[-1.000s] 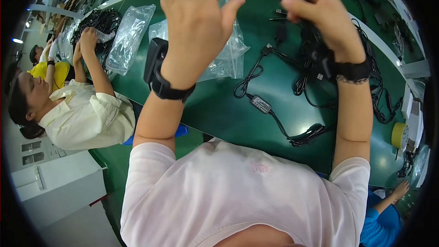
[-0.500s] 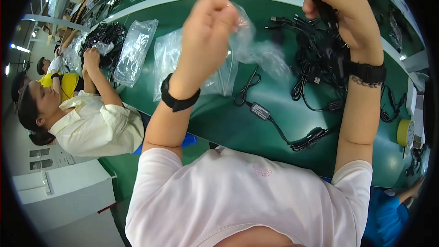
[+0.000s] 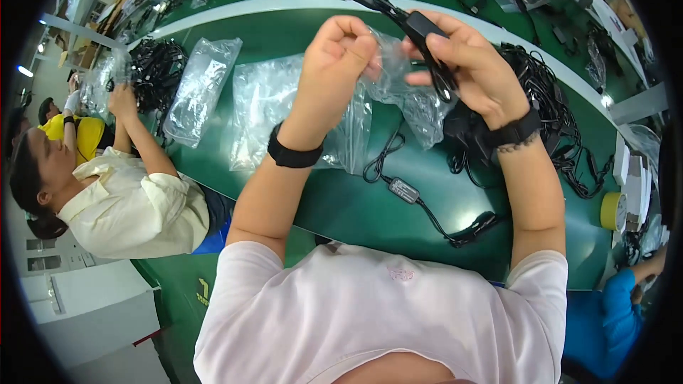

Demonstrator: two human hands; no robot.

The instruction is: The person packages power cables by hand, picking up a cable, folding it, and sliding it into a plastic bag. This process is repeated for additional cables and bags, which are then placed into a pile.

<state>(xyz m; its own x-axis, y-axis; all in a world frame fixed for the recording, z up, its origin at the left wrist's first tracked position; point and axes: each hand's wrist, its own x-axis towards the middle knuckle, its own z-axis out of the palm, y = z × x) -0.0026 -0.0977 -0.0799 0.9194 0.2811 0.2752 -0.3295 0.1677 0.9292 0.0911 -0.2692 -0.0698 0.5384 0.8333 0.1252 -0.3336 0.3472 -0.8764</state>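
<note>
My left hand pinches the edge of a clear plastic bag, which hangs down to the right over the green table. In my right hand is a folded bundle of black cable with a small black box on it. The bundle slants up to the left, its ends above the bag. Below my hands a single black cable with a grey-labelled inline box lies on the table. A pile of black cables sits behind and right of my right wrist, partly hidden by it.
Flat clear bags lie left of my left forearm, with another bag farther left. A co-worker in a pale yellow shirt handles things beside a black cable heap. A yellow tape roll stands at the right edge.
My right hand has come down and left with the cable bundle, close to the bag. My left hand has shifted slightly, still pinching the bag, which now hangs more spread out.
</note>
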